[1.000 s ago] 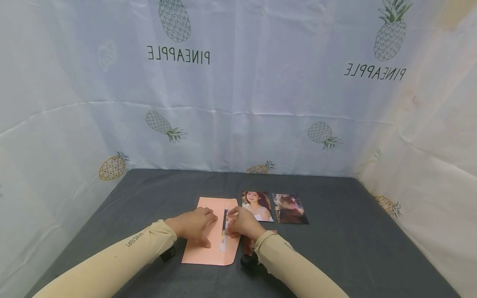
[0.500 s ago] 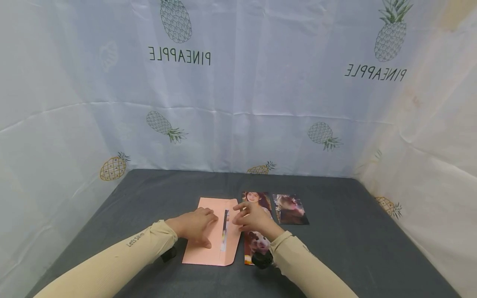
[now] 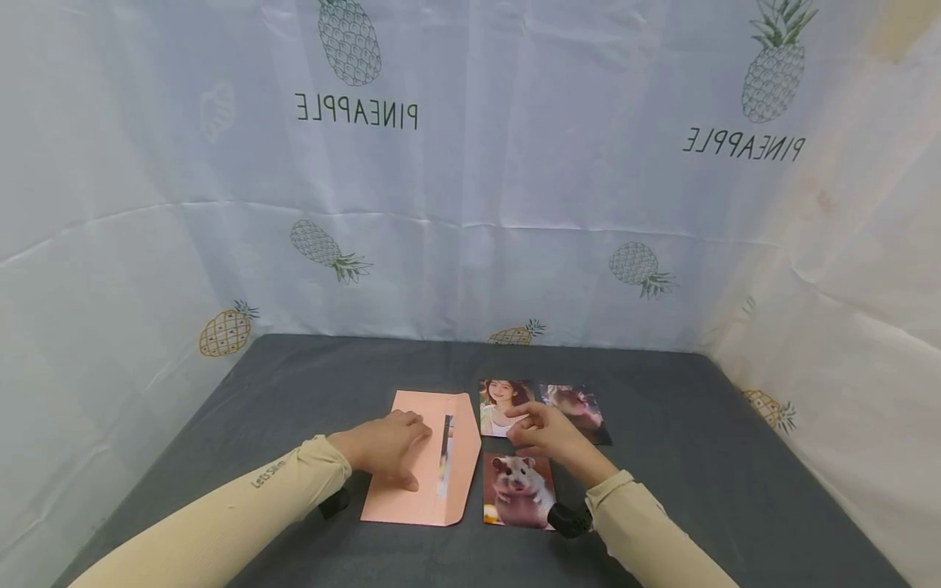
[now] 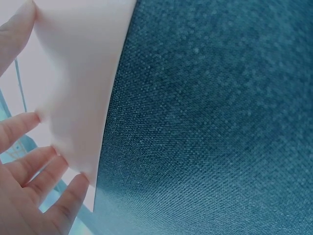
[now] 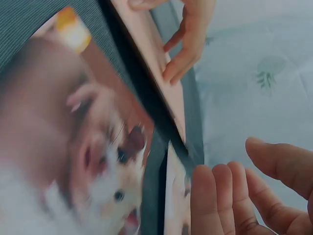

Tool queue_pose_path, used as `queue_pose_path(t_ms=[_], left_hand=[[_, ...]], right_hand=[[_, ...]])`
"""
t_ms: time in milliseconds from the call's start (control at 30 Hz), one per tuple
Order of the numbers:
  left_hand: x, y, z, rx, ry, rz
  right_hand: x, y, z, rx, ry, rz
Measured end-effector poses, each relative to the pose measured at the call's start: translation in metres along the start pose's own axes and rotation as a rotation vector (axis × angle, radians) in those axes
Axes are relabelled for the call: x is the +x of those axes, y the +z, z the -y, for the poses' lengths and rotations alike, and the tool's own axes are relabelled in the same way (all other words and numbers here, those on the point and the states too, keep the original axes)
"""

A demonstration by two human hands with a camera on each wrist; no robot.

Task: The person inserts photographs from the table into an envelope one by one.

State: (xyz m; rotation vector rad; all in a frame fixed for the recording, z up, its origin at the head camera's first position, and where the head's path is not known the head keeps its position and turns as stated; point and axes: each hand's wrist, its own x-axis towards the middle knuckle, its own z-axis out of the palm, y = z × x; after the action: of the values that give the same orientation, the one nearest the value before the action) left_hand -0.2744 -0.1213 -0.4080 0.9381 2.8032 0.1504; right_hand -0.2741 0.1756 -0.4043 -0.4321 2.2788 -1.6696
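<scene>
A pink paper envelope (image 3: 419, 505) lies on the dark table with its pointed flap (image 3: 463, 457) spread to the right. A narrow strip of a photo print (image 3: 445, 457) shows at its opening. My left hand (image 3: 385, 445) rests on the envelope with fingers spread; in the left wrist view its fingertips touch the pale paper (image 4: 83, 73). My right hand (image 3: 551, 437) hovers over the photos with loosely bent fingers and holds nothing. Below it lies a hamster photo (image 3: 515, 490). Behind are a portrait photo of a person (image 3: 496, 412) and a darker animal photo (image 3: 577, 400), partly covered by the hand.
The grey-black tablecloth (image 3: 662, 490) reaches back to a white curtain (image 3: 470, 163) printed with pineapples, which also hangs along both sides. A black wrist camera (image 3: 568, 520) under the right wrist overlaps the hamster photo's corner.
My right hand has let go of the envelope's flap edge and moved right, over the photos. The flap lies further out, and the hamster photo has come into view. The left hand stays put.
</scene>
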Motion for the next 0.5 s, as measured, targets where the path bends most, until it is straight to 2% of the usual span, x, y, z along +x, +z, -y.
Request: queue_pose_path(t_ms=[300,500], left_hand=[[0.002,0.001,0.0,0.002,-0.009,0.005],[0.002,0.001,-0.001,0.012,-0.022,0.011]], right_hand=[[-0.021,-0.031,-0.02,0.066,0.026,-0.019],[-0.031,-0.043,-0.029,0.04,0.043,-0.028]])
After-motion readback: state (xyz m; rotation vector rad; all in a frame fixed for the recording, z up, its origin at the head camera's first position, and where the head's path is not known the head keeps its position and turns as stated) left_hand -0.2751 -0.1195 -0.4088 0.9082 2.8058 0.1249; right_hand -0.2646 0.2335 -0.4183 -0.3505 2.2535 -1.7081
